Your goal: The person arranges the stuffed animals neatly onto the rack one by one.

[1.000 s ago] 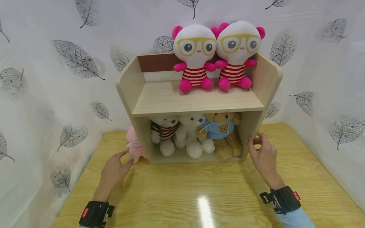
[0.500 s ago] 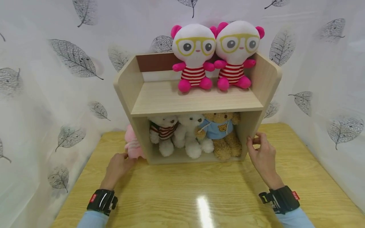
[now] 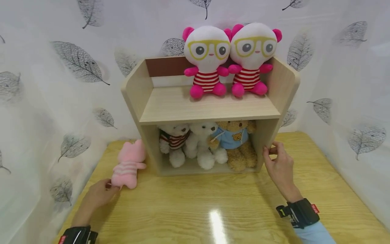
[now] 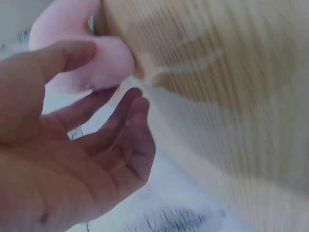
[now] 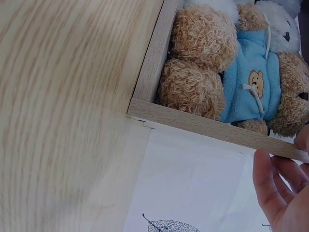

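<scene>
My left hand [image 3: 98, 196] pinches a pink plush toy [image 3: 128, 164] by its lower end, left of the small wooden shelf [image 3: 210, 110]. The toy has a pale striped band and leans up toward the shelf's left side. In the left wrist view, thumb and index finger lie on either side of a rounded pink foot [image 4: 113, 60], the other fingers loosely bent below. At the shelf's right side panel, my right hand [image 3: 280, 166] grips the front edge between thumb and fingers. Only part of that hand shows in the right wrist view.
Two white-and-pink plush pandas [image 3: 210, 51] with yellow glasses sit on the upper shelf. Below them sit a white bear in a striped shirt [image 3: 176, 142], a plain white bear [image 3: 205, 149] and a brown bear in a blue hoodie [image 3: 239, 145]. Leaf-patterned cloth surrounds the table [image 3: 182, 210].
My left hand has taken hold of the pink plush toy and drawn it out from beside the shelf, toward the left and nearer me. The right hand stays on the shelf's edge.
</scene>
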A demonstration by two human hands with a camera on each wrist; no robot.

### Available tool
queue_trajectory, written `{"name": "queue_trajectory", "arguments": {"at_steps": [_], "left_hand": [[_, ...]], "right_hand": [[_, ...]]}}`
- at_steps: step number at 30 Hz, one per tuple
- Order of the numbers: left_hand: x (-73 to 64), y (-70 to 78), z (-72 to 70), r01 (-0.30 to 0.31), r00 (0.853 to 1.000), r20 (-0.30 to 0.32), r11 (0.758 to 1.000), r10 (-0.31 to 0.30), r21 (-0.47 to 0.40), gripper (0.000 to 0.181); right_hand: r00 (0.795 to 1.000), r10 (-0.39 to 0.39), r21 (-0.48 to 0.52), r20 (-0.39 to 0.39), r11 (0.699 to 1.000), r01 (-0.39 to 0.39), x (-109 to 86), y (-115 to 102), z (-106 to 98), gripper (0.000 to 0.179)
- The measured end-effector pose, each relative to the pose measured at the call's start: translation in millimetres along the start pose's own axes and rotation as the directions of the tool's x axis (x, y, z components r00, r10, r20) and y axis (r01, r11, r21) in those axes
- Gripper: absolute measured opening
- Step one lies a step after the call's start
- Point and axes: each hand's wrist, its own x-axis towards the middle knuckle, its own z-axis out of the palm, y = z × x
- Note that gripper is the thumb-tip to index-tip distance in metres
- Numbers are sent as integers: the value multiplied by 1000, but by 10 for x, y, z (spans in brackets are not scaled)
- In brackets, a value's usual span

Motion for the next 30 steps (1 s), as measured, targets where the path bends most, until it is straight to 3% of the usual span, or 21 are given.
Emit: {"name": "queue_trajectory", "arguments": {"at_steps": [3, 6, 10, 16, 22, 25, 27, 30], "left_hand": [[-41, -105, -89, 1, 999, 38, 1000, -1, 16, 57], [-43, -122, -152, 12, 999, 36, 1000, -12, 17, 59], [19, -49, -144, 37, 999, 16, 999, -37, -4, 68], [122, 100, -41, 93, 995, 55, 993, -89, -76, 82], [151, 199, -20, 149, 988, 57, 986, -145, -71, 102], [108, 241, -39, 177, 984, -10, 976, -180, -129, 104], [66, 285, -54, 166, 977, -104, 973, -185, -161, 100], [16, 354, -58, 105, 944, -292, 979, -153, -172, 87]], "right_hand": [[1000, 1, -9, -4, 1000, -1, -8, 21, -16, 26], [1000, -4, -8, -7, 1000, 4, -16, 36, -26, 26], [1000, -11, -4, -13, 1000, 11, -8, 37, -28, 27], [1000, -15, -5, 5, 1000, 15, 9, 23, -17, 27], [1000, -17, -7, 13, 1000, 18, 5, 13, -13, 26], [1000, -18, -11, 15, 1000, 18, 3, 18, -13, 25], [1000, -14, -9, 14, 1000, 14, 2, 22, -12, 25], [1000, -11, -8, 11, 1000, 11, -1, 23, -16, 25]]}}
